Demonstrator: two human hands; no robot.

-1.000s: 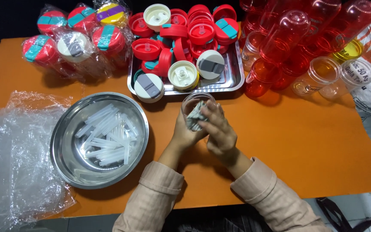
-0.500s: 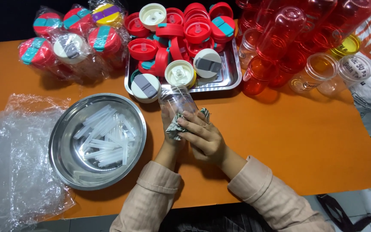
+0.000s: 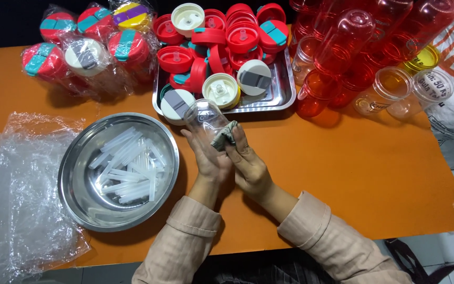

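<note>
The hands (image 3: 227,158) meet over the middle of the orange counter (image 3: 374,173). From 2 to 5 o'clock the counter lies bare, the widest way through. At 12 o'clock the steel tray (image 3: 285,94) of lids stands just beyond the fingertips. The steel bowl (image 3: 74,179) blocks 9 o'clock, crumpled plastic wrap (image 3: 11,189) beyond it. Red and clear cups (image 3: 353,58) crowd 1 o'clock; wrapped lids (image 3: 85,47) fill 11 o'clock.

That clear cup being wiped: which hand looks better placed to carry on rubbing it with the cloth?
Probably the right hand: it presses the grey cloth against the clear cup, while the left hand cradles it.
</note>
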